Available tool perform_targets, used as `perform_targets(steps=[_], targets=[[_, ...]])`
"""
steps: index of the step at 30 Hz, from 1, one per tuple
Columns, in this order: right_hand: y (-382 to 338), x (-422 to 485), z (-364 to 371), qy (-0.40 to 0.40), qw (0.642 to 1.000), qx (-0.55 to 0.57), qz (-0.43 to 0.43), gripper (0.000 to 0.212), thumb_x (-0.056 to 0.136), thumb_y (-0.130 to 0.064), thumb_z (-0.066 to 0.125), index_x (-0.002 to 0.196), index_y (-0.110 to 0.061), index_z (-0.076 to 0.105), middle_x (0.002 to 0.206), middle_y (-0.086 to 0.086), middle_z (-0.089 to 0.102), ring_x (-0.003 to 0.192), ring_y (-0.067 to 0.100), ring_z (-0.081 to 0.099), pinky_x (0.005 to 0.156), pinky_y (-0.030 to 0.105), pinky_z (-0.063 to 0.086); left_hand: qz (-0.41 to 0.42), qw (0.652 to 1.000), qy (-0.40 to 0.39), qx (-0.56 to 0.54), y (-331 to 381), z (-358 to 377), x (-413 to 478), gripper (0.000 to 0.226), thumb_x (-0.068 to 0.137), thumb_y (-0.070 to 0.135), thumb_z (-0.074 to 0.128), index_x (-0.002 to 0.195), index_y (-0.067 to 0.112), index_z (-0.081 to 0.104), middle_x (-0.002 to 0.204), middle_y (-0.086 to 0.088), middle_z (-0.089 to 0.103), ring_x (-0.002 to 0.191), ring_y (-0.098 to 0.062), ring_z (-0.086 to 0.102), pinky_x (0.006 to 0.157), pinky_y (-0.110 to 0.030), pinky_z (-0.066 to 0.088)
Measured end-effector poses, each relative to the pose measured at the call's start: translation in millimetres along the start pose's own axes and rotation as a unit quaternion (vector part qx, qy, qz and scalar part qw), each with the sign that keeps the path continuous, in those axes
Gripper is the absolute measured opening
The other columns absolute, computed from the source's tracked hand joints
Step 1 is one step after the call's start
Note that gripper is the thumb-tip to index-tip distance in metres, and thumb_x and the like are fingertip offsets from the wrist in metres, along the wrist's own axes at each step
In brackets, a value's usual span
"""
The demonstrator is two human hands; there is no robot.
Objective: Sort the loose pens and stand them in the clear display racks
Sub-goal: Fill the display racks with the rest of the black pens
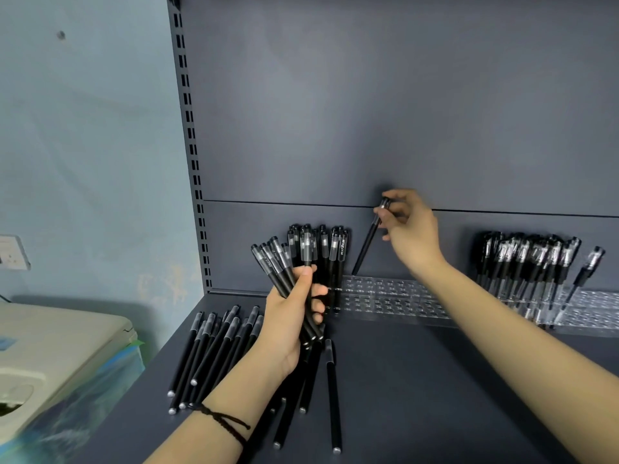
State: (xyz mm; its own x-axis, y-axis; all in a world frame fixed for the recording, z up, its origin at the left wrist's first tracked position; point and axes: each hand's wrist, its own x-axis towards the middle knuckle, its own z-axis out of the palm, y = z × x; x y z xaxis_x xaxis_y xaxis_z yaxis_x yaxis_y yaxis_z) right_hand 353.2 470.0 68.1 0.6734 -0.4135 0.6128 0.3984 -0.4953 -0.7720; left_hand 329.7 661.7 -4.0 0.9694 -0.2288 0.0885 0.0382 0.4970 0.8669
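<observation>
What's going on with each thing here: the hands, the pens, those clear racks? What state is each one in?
left hand, grips a fanned bundle of pens
right hand, pinches a single pen near its top
single pen, tilted, tip down at the left rack's back edge
left rack, pens standing at its left end only, other holes bare
right rack, many pens standing
loose pens, lying flat on the shelf

A dark grey metal shelving unit fills most of the view, its back panel crossed by a thin horizontal seam. A slotted upright runs up its left edge. Left of the unit is a pale blue wall, scuffed low down, with a wall socket. Below the socket sits a beige machine.
</observation>
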Motion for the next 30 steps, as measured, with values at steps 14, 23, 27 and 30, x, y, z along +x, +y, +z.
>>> perform_targets(steps=[14, 23, 27, 30], targets=[[5.1, -20.0, 14.1, -0.065, 0.992, -0.106, -0.02, 0.039, 0.1, -0.041, 0.042, 0.101, -0.017, 0.073, 0.101, 0.001, 0.064, 0.093, 0.007, 0.055, 0.084, 0.016, 0.039, -0.027, 0.998, -0.048, 0.014, 1.1, 1.1, -3.4, 0.006, 0.097, 0.018, 0.056, 0.097, 0.013, 0.053, 0.083, -0.004, 0.072, 0.054, -0.01, 0.052, 0.051, -0.023, 0.043], [-22.8, -53.9, 16.2, -0.233, 0.972, 0.04, -0.014, 0.011, 0.091, -0.017, 0.064, 0.101, -0.021, 0.068, 0.085, -0.001, 0.074, 0.076, 0.002, 0.065, 0.058, 0.022, 0.052, 0.008, 0.997, -0.069, 0.04, -5.2, 2.3, -4.7, 0.014, 0.094, 0.012, 0.059, 0.107, 0.009, 0.063, 0.092, -0.006, 0.075, 0.076, -0.013, 0.07, 0.068, -0.023, 0.055], [-21.7, -40.5, 12.3, -0.086, 0.987, 0.135, 0.009, 0.024, 0.095, -0.007, 0.056, 0.113, -0.021, 0.053, 0.083, 0.004, 0.072, 0.065, 0.009, 0.065, 0.05, 0.021, 0.05, -0.005, 0.997, -0.063, 0.048, -7.1, 3.4, -5.5, 0.022, 0.097, 0.023, 0.053, 0.113, 0.011, 0.064, 0.103, -0.007, 0.075, 0.097, -0.018, 0.072, 0.085, -0.03, 0.057], [-17.1, -23.0, 4.0, 0.043, 0.992, 0.118, -0.019, 0.018, 0.096, -0.007, 0.055, 0.105, -0.02, 0.046, 0.079, -0.001, 0.069, 0.057, 0.004, 0.061, 0.046, 0.019, 0.047, 0.007, 0.996, -0.038, 0.082, -7.1, 2.0, -4.3, 0.023, 0.099, 0.028, 0.051, 0.11, 0.017, 0.067, 0.102, 0.0, 0.075, 0.097, -0.013, 0.071, 0.083, -0.029, 0.057]])
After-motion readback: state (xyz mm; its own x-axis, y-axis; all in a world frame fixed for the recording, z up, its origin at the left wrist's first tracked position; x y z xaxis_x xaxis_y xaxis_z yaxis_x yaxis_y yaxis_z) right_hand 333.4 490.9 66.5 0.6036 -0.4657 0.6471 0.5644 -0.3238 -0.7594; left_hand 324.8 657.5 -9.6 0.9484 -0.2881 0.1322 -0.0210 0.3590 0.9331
